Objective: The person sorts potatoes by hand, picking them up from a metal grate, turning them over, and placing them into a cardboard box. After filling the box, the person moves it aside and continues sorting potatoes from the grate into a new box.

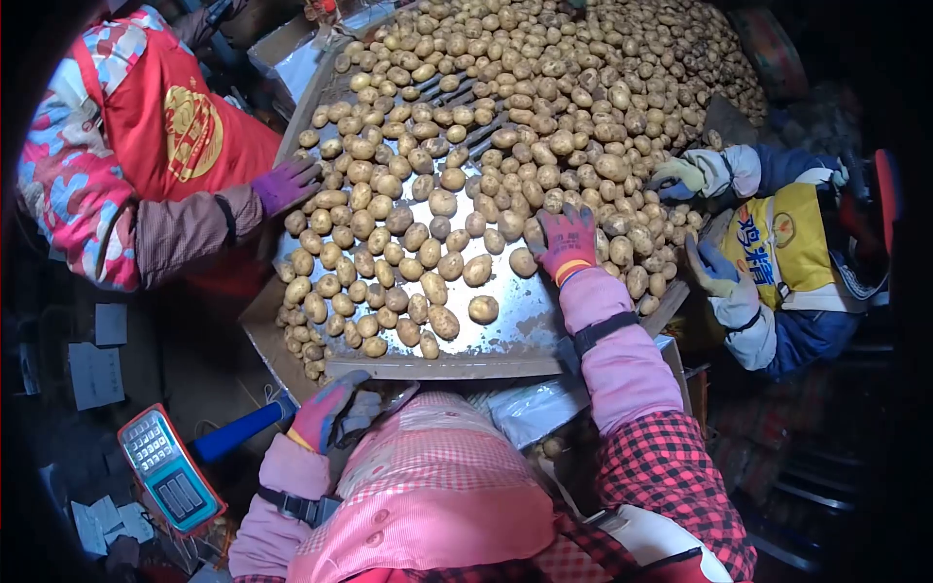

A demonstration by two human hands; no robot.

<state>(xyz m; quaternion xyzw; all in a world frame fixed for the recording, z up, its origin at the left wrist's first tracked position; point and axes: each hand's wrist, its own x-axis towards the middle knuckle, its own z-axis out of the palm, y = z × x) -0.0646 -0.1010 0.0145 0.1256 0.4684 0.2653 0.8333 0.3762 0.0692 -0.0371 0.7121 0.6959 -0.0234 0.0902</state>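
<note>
Many potatoes lie spread over a metal sorting table with a raised front edge. My right hand, in a pink glove, reaches onto the table. Its fingers are apart and rest against potatoes at the edge of the pile, gripping none that I can see. My left hand, in a pink and grey glove, is low at the table's front edge, close to my pink checked apron. Its fingers are curled; what they hold, if anything, is hidden.
A person in a red apron stands left, a purple-gloved hand at the table's edge. Another person's light-gloved hands are at the right. A scale display with a blue post stands lower left. Slots cross the table's back.
</note>
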